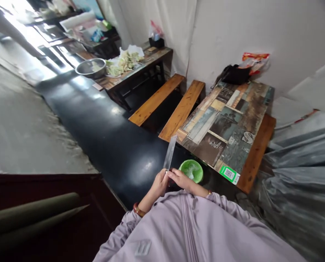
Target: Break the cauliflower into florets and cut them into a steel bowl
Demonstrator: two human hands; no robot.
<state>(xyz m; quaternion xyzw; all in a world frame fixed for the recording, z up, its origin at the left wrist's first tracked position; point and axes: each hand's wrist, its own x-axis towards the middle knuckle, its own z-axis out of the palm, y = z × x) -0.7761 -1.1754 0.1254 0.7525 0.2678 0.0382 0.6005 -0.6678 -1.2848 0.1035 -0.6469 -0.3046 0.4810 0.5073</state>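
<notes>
My left hand (158, 185) and my right hand (180, 179) meet in front of my lilac jacket, both closed around the lower end of a cleaver (169, 153). Its flat steel blade points up and away from me. The handle is hidden inside my fingers. A reddish bangle (138, 210) sits on my left wrist. Just right of my hands, a green bin (191, 170) with a clear liner stands on the dark floor.
A table with a patchwork-print top (228, 123) and a green QR sticker (229, 173) stands right of me, between wooden benches (182, 109). A farther table holds a steel bowl (90, 67) and chopped cabbage (122, 62). Grey covering lies at right.
</notes>
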